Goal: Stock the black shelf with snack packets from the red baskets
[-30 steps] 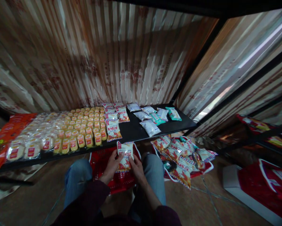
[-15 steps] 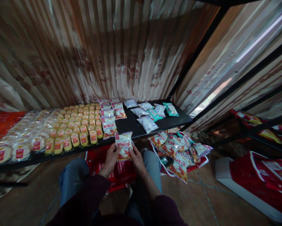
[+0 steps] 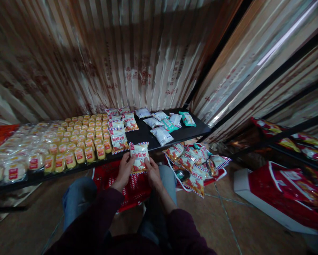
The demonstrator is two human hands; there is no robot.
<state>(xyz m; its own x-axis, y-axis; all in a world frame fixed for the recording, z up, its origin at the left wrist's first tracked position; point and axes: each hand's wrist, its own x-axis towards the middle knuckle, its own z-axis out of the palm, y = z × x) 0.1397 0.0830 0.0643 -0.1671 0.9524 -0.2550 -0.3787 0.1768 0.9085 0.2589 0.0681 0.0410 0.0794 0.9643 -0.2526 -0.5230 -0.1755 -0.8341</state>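
Note:
Both my hands hold one snack packet (image 3: 139, 156), white and orange with a red-and-blue striped edge, at the front edge of a low black shelf (image 3: 145, 139). My left hand (image 3: 125, 169) grips its left side, fingers closed. Closed on the right side is my right hand (image 3: 151, 170). Just beyond lies a column of the same striped packets (image 3: 117, 136). Left of them, rows of small yellow packets (image 3: 87, 138) cover the shelf. White and teal packets (image 3: 162, 124) lie at the right end.
A red basket (image 3: 129, 186) sits on the floor between my knees. A heap of striped packets (image 3: 194, 166) lies on a bag at the right. Striped curtain hangs behind the shelf. Red bags (image 3: 286, 182) and another black rack stand at far right.
My hands have lifted the packet up and forward, from above the basket to the shelf's front edge. The view has shifted a little to the right.

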